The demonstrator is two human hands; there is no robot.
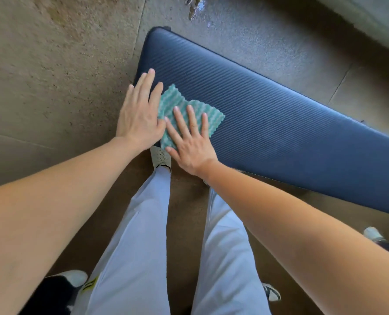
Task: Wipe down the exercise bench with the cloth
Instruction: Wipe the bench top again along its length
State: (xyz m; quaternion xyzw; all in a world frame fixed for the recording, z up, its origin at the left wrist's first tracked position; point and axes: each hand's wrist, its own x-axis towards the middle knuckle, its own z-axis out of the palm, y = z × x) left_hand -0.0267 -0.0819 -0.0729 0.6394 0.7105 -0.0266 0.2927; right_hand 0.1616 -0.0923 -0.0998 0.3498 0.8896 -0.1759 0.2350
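My right hand (190, 144) lies flat on the green cloth (176, 98), fingers (191, 118) straight and spread apart, pressing it onto the blue padded bench (279, 114) near one end. My left hand (139, 114) is flat too, fingers straight and close together. It rests on the pad's edge just beside the cloth and touches its side. To wipe well, I judge I should spread my palm's weight evenly so the cloth doesn't bunch. Long overlapping strokes should run along the ribbed cover toward the unwiped stretch on my right. The left hand should steady the bench rather than trap the cloth.
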